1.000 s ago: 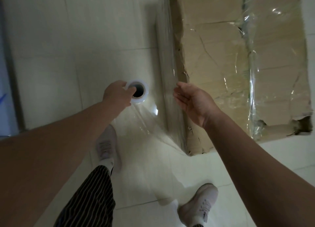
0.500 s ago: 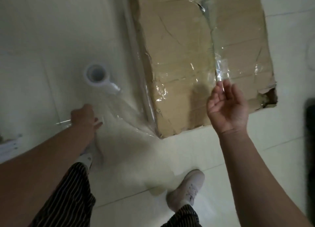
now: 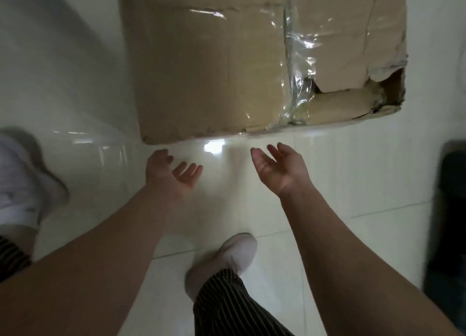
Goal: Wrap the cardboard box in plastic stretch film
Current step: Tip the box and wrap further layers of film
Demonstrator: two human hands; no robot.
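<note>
Both hands are empty: left hand (image 3: 174,174) and right hand (image 3: 280,169) are palm-up, fingers loose, gripping nothing, over the tiled floor (image 3: 353,184). The cardboard box (image 3: 214,70) sits on the floor straight ahead, its near edge running left to right just past the fingertips. The left hand is by the near left corner, the right nearer the middle. The far end's cut off, so can't tell its long axis. Stretch film (image 3: 300,58) shows as a shiny band toward the right, by the torn corner (image 3: 388,83). No roll in sight, guessing that's needed next.
</note>
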